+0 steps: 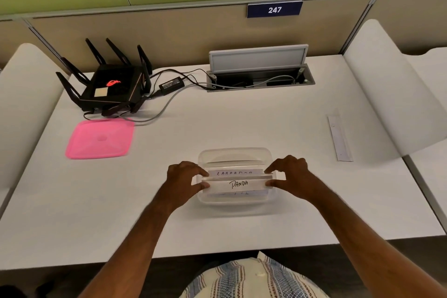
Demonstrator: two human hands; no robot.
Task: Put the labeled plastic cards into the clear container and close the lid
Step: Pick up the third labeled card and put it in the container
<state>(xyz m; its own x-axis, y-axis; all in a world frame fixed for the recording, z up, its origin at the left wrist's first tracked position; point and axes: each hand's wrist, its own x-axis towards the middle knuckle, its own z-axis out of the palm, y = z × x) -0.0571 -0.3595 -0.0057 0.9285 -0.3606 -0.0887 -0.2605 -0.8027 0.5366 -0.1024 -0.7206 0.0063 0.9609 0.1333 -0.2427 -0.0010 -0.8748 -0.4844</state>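
A clear plastic container (pixel 234 153) sits on the white desk in front of me, uncovered. Several white labeled cards lie inside it; the top one reads PANDA (pixel 238 185), and one behind it reads LABRADOR (pixel 234 173). My left hand (pixel 186 176) pinches the left end of the card stack, thumb and fingers closed on it. My right hand (pixel 289 175) grips the right end the same way. The pink lid (pixel 100 139) lies flat on the desk, far to the left of the container.
A black router (pixel 108 84) with antennas and its cables stands behind the lid. An open cable hatch (pixel 260 72) is set in the desk's back. A clear strip (pixel 339 138) lies at the right. White curved dividers flank the desk.
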